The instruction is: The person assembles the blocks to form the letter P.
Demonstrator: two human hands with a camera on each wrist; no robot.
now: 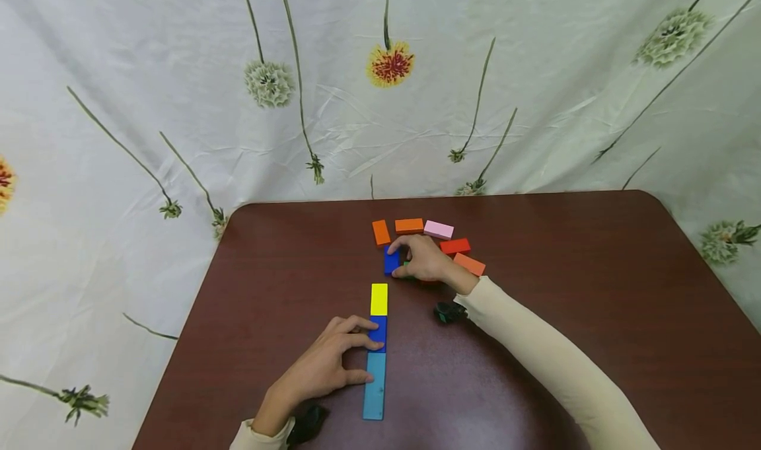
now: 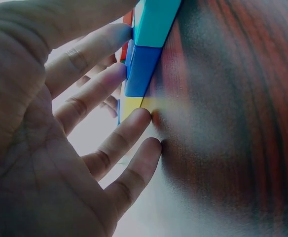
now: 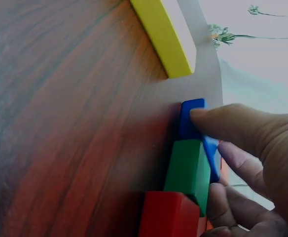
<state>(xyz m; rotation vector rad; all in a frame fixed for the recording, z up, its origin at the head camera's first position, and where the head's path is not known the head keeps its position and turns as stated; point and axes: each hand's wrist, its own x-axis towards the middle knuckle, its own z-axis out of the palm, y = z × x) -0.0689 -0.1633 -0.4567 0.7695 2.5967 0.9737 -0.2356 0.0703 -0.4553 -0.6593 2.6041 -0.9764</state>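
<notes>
A straight row of blocks lies on the table: a yellow block [image 1: 379, 299], a blue block [image 1: 382, 334] and a longer light-blue block [image 1: 374, 397]. My left hand [image 1: 321, 364] rests along the row's left side, fingers extended, fingertips on the blue block and thumb at the light-blue one. Beyond the row's far end, my right hand [image 1: 423, 258] pinches another blue block [image 1: 390, 261] by its ends between thumb and finger. Beside that block, in the right wrist view, stand a green block [image 3: 183, 168] and a red block [image 3: 166, 212]; the right hand mostly hides them in the head view.
Around the right hand lie two orange blocks [image 1: 409, 226], a pink block [image 1: 438, 230], a red block [image 1: 455, 246] and a salmon block [image 1: 470, 265]. The brown table [image 1: 571, 258] ends at a flower-printed cloth [image 1: 345, 133] behind. Each wrist carries a black device [image 1: 448, 312].
</notes>
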